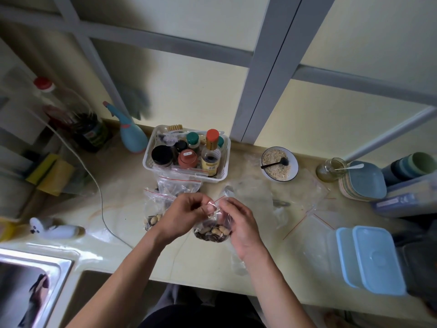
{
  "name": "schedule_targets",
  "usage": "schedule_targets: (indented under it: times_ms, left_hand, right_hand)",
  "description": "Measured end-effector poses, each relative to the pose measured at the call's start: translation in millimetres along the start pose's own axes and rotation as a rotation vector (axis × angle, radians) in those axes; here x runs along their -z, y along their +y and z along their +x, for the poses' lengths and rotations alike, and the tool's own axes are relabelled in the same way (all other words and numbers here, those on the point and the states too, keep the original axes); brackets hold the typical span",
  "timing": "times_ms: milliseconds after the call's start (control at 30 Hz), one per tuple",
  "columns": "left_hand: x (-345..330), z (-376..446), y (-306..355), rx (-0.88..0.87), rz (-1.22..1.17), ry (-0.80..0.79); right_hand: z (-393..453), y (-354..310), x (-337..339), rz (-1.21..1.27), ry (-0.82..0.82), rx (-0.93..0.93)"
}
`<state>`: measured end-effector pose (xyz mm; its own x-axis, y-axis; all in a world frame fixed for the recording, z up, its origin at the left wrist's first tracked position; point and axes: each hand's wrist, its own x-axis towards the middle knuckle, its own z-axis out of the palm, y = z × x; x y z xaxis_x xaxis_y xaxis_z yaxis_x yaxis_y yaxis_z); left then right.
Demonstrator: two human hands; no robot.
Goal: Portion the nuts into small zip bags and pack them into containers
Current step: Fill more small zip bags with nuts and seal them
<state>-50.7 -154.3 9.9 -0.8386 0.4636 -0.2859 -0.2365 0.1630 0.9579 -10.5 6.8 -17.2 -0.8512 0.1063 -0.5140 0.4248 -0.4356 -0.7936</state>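
Nuts (214, 232) are held in the bottom of a small clear zip bag (218, 221), which is suspended just above the counter (123, 185), directly in front of the white basket (151, 162) of bottles and jars. The bag's red-lined mouth is pinched by the left hand (182, 216) on one side and by the right hand (238, 226) on the other, thumb against fingers in each grip. This two-sided pinch is judged to serve the pressing together of the zip strip, the load being left to hang low so that the seal is kept free of contents.

Two further zip bags (165, 197) are stood in front of the basket and to the left of the held bag; they are judged to be portions already filled. Empty bags (307, 195) are spread flat to the right of the basket, beside a bowl (279, 163) holding a pale, flaky foodstuff and a dark spoon. Blue-lidded containers (376, 256) are stacked further right, toward the near edge of the counter, not yet loaded as far as can be seen.

Whether the zip strip is fully closed cannot be told, as it is covered by the fingertips. The lower parts of the filled bags are masked by the left hand. The containers' interiors are concealed by their lids. The left and right margins of the scene are blurred.
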Motion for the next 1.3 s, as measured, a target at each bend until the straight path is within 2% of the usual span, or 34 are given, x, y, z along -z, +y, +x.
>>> schedule_targets:
  times_ms: [67,133,233,333,600,700,800,1000,1300]
  left_hand:
    - [1.3,-0.9,0.5,0.015,-0.06,-0.011]
    - [5.0,-1.1,-0.1,0.053,-0.067,0.003]
    - [12.2,-1.9,-3.2,0.135,0.017,0.011]
    - [15.7,-2.4,-5.0,0.178,0.16,0.016]
    - [13.2,0.6,-5.8,0.13,0.161,0.006]
    - [11.8,0.4,-4.9,0.094,0.167,0.053]
    - [13.2,-1.7,-5.2,0.104,0.054,0.083]
    - [18.3,-4.5,-12.1,0.121,-0.168,0.163]
    - [22.4,-2.1,-12.7,0.11,-0.223,0.194]
  right_hand:
    - [0.9,1.3,1.3,-0.017,-0.002,0.006]
    - [0.7,1.0,3.6,-0.14,0.014,0.073]
    - [1.8,0.5,9.4,-0.321,-0.011,0.143]
    - [1.1,2.1,13.1,-0.369,-0.052,0.161]
    - [-1.8,3.0,6.9,-0.358,-0.132,0.148]
    - [0.7,3.3,5.4,-0.35,-0.079,0.171]
    - [1.3,2.3,6.0,-0.274,-0.022,0.159]
    - [1.4,-0.9,5.6,-0.183,-0.027,0.184]
    - [7.2,-5.7,13.3,-0.069,-0.002,0.134]
